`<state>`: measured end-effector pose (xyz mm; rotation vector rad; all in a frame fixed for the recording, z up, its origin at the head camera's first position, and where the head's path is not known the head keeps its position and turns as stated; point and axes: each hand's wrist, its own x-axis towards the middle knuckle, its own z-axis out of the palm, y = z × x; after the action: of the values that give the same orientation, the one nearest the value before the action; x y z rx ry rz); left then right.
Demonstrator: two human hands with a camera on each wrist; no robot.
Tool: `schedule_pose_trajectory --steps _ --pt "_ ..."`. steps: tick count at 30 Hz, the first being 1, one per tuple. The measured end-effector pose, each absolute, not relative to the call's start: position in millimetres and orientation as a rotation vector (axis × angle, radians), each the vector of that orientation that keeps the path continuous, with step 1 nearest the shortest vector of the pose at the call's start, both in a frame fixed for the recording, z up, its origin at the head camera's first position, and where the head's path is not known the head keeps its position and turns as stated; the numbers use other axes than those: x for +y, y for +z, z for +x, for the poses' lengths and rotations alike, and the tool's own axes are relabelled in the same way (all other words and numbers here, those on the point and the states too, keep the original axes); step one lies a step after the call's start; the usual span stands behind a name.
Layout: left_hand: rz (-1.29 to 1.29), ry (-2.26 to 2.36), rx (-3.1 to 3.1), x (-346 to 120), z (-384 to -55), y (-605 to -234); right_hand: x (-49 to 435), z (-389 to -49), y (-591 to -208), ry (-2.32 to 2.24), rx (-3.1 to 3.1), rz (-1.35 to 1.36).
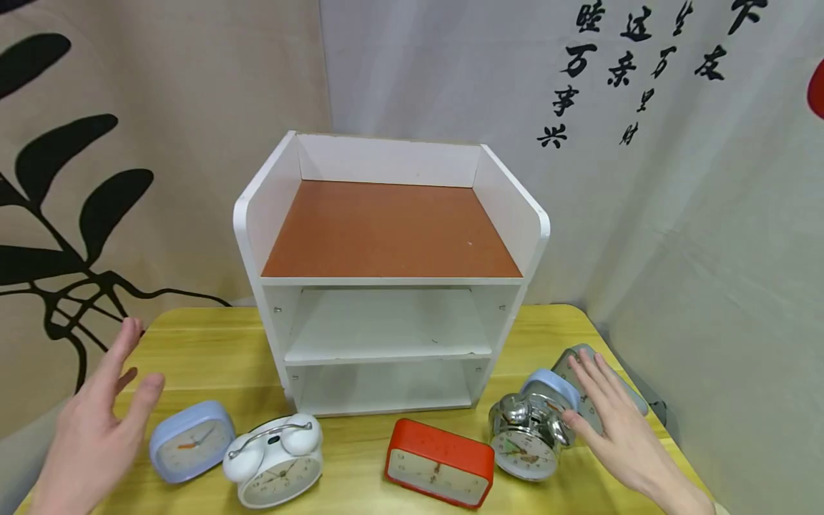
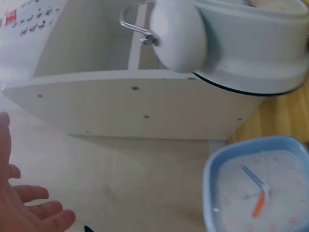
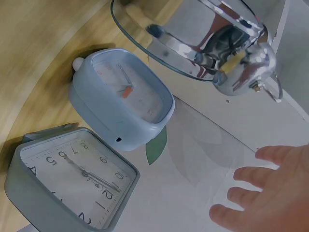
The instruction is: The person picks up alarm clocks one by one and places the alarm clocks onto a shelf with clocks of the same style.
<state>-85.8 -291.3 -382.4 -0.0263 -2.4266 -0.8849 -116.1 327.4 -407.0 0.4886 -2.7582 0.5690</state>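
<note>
My left hand (image 1: 96,425) is held up at the table's left side, empty, thumb apart from the fingers. Nearest to it is a light-blue alarm clock (image 1: 193,441), with a white twin-bell alarm clock (image 1: 278,461) to its right. On the other side, my right hand (image 1: 614,422) is empty, its fingers extended. In the head view it overlaps a grey alarm clock (image 3: 82,176) and lies just right of a silver twin-bell alarm clock (image 1: 524,440). Behind the silver one is a second light-blue alarm clock (image 3: 123,96). A red rectangular clock (image 1: 440,463) lies between the two groups.
A white shelf unit (image 1: 389,352) with a brown top panel (image 1: 393,229) stands at the back middle of the yellow wooden table (image 1: 212,336). Its two lower compartments face me. Cloth curtains (image 1: 418,79) with a black plant print and black writing hang behind.
</note>
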Motion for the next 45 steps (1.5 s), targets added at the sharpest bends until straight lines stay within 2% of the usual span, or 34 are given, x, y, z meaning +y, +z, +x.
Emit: schedule_pose_trajectory --steps 4,28,45 --pt "-0.11 -0.948 -2.318 -285.4 -90.6 -373.6 325.4 -113.3 -406.5 0.571 -2.737 0.517" --pt "-0.245 -1.141 -2.102 -261.1 -114.8 -334.9 311.7 -106.1 -410.7 0.643 -2.821 0.515" --pt "-0.264 -1.185 -2.112 -243.0 -127.3 -316.4 301.4 -109.9 -420.3 0.659 -2.801 0.545"
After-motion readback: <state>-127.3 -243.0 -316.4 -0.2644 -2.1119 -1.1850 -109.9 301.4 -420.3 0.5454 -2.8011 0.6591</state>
